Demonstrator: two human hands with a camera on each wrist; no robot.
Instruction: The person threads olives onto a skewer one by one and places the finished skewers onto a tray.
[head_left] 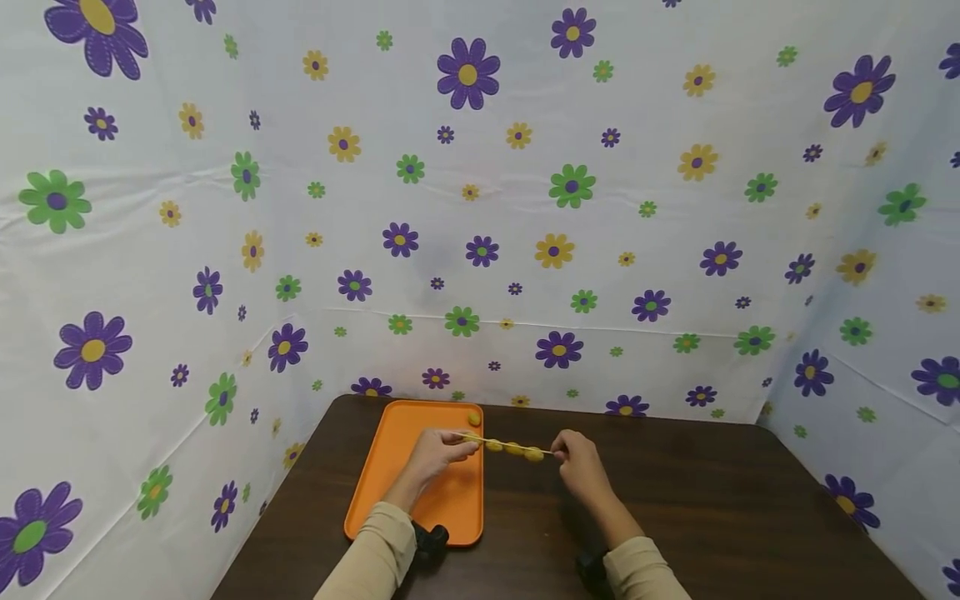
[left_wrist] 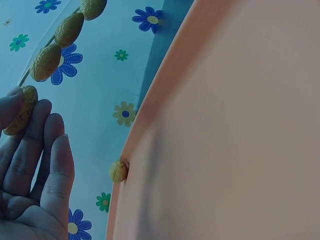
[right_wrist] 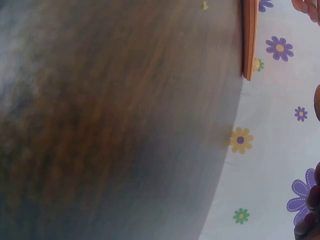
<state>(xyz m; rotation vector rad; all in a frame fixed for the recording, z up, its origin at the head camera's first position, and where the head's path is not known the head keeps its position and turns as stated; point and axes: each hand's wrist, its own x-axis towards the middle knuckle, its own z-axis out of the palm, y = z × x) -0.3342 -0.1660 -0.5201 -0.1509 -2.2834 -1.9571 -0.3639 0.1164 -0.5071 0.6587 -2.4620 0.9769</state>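
Several small yellow, wrinkled oval pieces sit along a thin pale stick or taut string, held between both hands over the tray's right edge; which of the two it is, I cannot tell. My left hand pinches the left end, with thumb and fingertips on one oval piece. Three more pieces show beyond it in the left wrist view. At the other end, my right hand pinches the thin stick or string beside the last piece. Only some right fingers show at the right wrist view's edge.
An orange tray lies on the dark brown table, below my left hand. One loose yellow piece rests in its far right corner. A tiny yellowish bit lies on the tabletop. Flower-print sheets stand around the table.
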